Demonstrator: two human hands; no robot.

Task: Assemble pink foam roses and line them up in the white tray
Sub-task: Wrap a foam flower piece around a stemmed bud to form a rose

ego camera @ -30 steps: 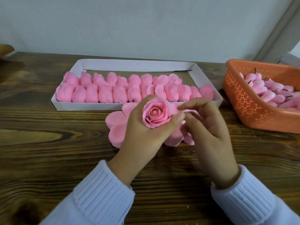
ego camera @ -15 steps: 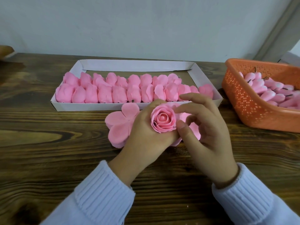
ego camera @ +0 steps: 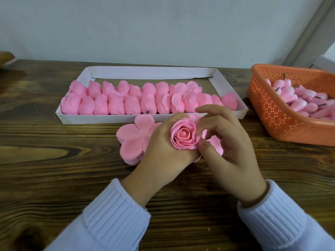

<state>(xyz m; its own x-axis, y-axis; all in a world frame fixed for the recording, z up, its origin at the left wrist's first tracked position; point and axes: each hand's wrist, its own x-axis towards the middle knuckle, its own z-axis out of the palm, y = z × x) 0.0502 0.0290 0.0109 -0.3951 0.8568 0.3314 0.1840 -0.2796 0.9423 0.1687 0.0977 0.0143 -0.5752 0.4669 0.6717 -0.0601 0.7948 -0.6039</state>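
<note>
Cupping a pink foam rose (ego camera: 184, 135) just before the near edge of the white cardboard tray (ego camera: 90, 119), the left hand (ego camera: 163, 153) curls round its base while the right hand (ego camera: 231, 153) pinches an outer petal; light, crushable foam, probably best held low.

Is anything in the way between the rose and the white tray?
No. The rose in the left hand sits before the white tray; only its low front wall and the right hand lie between.
</note>
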